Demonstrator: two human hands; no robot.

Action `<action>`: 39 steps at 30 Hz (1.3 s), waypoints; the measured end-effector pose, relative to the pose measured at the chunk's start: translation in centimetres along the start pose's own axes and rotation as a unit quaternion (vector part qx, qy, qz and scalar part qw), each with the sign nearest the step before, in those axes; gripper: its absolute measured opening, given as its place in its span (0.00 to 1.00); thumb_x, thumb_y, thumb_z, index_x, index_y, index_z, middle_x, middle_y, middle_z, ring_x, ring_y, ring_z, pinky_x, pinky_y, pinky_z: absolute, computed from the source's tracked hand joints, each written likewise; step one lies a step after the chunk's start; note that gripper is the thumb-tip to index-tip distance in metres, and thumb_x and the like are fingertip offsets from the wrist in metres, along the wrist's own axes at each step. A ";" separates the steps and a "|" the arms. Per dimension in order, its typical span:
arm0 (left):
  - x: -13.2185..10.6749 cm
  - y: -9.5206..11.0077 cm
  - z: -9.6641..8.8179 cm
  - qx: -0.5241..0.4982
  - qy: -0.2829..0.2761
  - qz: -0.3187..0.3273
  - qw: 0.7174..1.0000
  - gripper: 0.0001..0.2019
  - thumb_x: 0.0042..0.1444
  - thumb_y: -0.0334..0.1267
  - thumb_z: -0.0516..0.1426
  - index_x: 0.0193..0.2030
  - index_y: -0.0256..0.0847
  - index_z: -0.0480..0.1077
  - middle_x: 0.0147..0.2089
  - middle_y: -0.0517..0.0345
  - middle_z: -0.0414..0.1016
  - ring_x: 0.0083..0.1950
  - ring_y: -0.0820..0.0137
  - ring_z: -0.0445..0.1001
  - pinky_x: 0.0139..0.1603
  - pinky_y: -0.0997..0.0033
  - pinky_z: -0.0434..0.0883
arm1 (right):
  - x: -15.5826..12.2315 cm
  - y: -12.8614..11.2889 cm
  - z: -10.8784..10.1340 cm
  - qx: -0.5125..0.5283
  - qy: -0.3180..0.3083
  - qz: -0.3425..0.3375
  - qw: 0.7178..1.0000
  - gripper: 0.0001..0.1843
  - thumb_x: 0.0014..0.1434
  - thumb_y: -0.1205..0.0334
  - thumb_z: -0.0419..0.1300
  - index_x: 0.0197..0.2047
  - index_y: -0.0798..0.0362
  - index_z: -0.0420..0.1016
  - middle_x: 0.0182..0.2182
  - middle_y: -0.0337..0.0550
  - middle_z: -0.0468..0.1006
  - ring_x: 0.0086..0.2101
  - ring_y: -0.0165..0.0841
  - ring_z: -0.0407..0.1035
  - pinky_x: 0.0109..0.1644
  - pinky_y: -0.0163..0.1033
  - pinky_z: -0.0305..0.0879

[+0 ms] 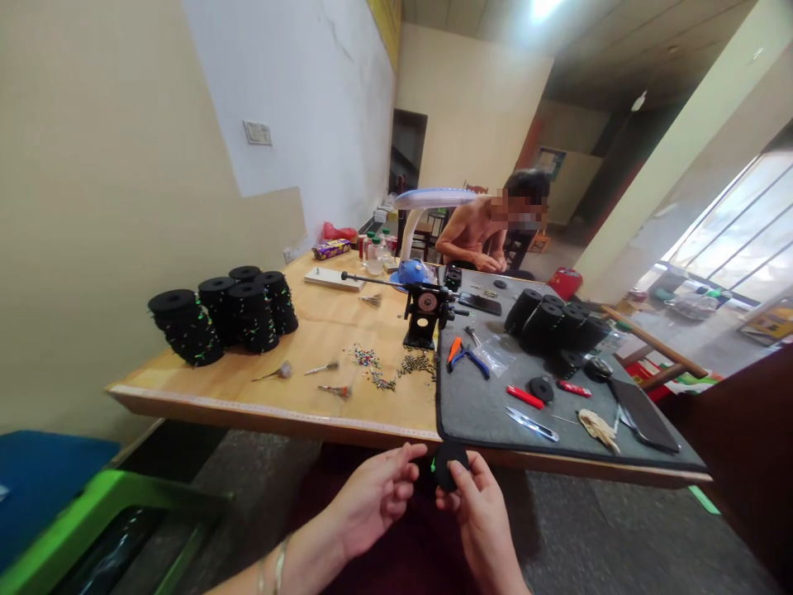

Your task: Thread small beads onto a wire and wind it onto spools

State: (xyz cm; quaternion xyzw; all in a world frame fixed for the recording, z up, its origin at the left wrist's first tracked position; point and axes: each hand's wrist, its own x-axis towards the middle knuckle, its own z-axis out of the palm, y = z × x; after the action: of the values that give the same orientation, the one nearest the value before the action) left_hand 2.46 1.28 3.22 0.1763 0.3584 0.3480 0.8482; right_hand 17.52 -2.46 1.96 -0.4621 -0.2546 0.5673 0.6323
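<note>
In front of the table's near edge, my right hand (pixel 480 500) grips a round black foam spool (pixel 451 464) between thumb and fingers. A small bright green piece (pixel 433 466) sits at the spool's left rim. My left hand (pixel 379 492) is just left of the spool and apart from it, index finger stretched toward it, the other fingers loosely curled; nothing shows in it. Beyond my hands, small coloured beads (pixel 365 357) and small dark metal pieces (pixel 418 362) lie loose on the wood, with several small brush-like tools (pixel 335 390) beside them.
Stacks of black spools stand at left (pixel 251 310) and right (pixel 545 318). A black clamp device (pixel 424 310) stands mid-table before a lamp (pixel 410 268). On the grey mat (pixel 477 421) lie pliers (pixel 469 359), snips (pixel 531 423) and a red-handled tool (pixel 524 397). Another person (pixel 477 235) sits opposite.
</note>
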 end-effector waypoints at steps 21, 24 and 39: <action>-4.6 1.0 -7.2 0.204 0.187 0.306 0.911 0.17 0.48 0.53 0.61 0.28 0.38 0.71 0.24 0.62 0.64 0.26 0.74 0.60 0.26 0.78 0.59 | 10.8 -6.6 -8.0 -0.611 0.170 -0.111 0.765 0.20 0.49 0.53 0.55 0.44 0.53 0.69 0.38 0.53 0.78 0.34 0.42 0.72 0.37 0.44 0.64; -5.2 1.1 -6.9 0.271 0.190 0.325 0.886 0.17 0.50 0.52 0.59 0.26 0.39 0.71 0.23 0.61 0.64 0.26 0.72 0.61 0.27 0.76 0.60 | 10.5 -7.2 -7.6 -0.676 0.177 -0.124 0.704 0.19 0.51 0.52 0.54 0.44 0.52 0.70 0.39 0.54 0.77 0.39 0.47 0.71 0.40 0.47 0.63; -2.4 0.3 -1.9 0.472 0.016 0.280 0.836 0.15 0.56 0.44 0.54 0.24 0.37 0.71 0.26 0.56 0.70 0.29 0.69 0.64 0.31 0.73 0.61 | 2.4 0.6 4.2 -0.226 -0.204 0.004 0.953 0.12 0.48 0.54 0.66 0.32 0.55 0.80 0.27 0.43 0.79 0.27 0.33 0.69 0.30 0.33 0.63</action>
State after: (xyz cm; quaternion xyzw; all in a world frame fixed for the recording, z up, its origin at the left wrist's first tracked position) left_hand -0.25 -0.12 3.26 0.6421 0.4278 0.3619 0.5232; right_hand 14.23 0.98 2.81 -0.4681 -0.4977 0.5795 0.4443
